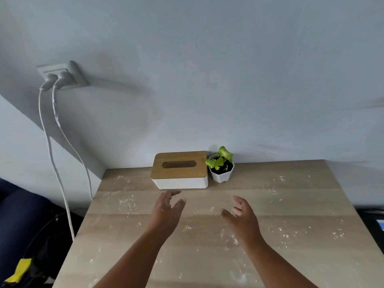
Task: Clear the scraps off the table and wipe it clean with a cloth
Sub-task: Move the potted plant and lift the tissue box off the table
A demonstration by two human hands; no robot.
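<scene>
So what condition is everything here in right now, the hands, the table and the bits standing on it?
Left hand: open, fingers spread, above the table, holding nothing.
Right hand: open, fingers relaxed, holding nothing.
Table: dusted with white scraps, not yet wiped.
Tissue box: wooden lid on, no tissue showing in the slot.
Potted plant: upright, beside the box.
Two plugs: plugged into the wall socket.

White scraps (230, 238) speckle the pale wood-grain table (301, 204).
</scene>
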